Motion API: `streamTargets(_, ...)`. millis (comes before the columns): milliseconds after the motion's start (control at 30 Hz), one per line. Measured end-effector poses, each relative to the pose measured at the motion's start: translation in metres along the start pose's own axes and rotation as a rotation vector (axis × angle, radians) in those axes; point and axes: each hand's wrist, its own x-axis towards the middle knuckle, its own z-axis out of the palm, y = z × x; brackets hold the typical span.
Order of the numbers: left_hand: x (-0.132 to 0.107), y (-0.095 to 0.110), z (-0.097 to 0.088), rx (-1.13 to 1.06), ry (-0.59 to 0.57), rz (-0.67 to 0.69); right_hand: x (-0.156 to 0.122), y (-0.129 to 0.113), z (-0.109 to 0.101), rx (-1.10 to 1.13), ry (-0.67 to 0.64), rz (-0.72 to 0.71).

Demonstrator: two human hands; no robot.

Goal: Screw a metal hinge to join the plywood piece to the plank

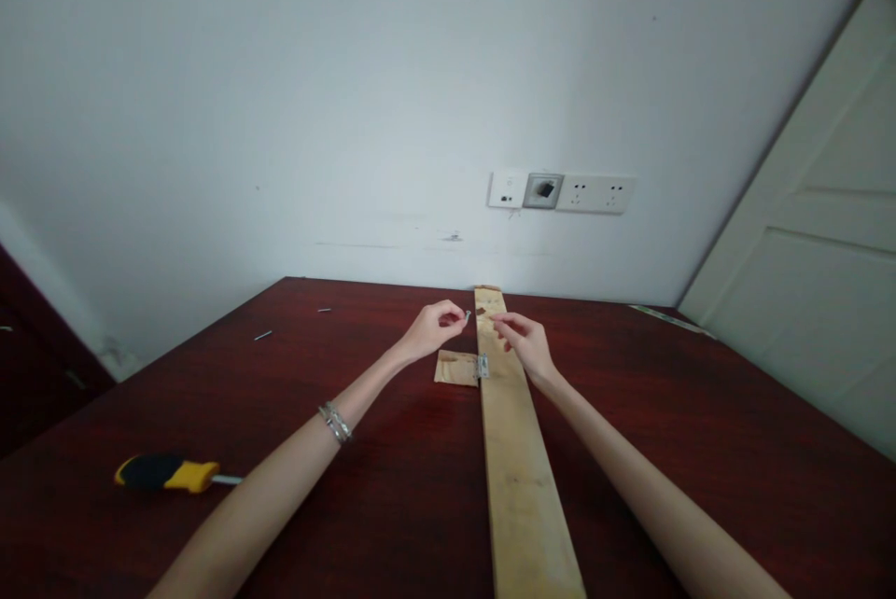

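My left hand (435, 328) pinches a small metal screw (468, 315) between thumb and fingertips, just left of a long wooden board (522, 478). Over the board's far part is my right hand (524, 341), its thumb and fingers curled close together; whether anything sits between them is too small to make out. Below the hands, a metal hinge (483, 366) lies at the board's left edge, where a short wooden piece (456, 369) meets it.
A yellow and black screwdriver (168, 474) lies at the left, its shaft partly behind my left forearm. Two loose screws (262, 335) rest farther back on the dark red table (392, 506). Wall sockets (595, 193) and a white door (826, 235) stand beyond.
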Motion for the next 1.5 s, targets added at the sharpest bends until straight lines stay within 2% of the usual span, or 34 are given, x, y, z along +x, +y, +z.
streamTargets(200,-0.006,-0.005,0.009,-0.041,-0.028,0.0,-0.003,-0.014,0.005,-0.042,-0.205,-0.003)
streamTargets(367,-0.009,-0.004,0.015,-0.044,-0.04,-0.016,-0.005,-0.017,0.006,-0.016,-0.29,-0.014)
streamTargets(1033,-0.013,-0.008,0.024,-0.079,-0.057,-0.06,-0.006,-0.018,0.006,-0.02,-0.313,-0.025)
streamTargets(1300,-0.011,-0.011,0.017,-0.014,-0.119,-0.055,-0.007,-0.014,0.004,-0.042,-0.294,-0.024)
streamTargets(1500,-0.005,-0.017,0.005,0.038,-0.002,-0.101,-0.017,-0.002,-0.007,-0.145,-0.279,0.041)
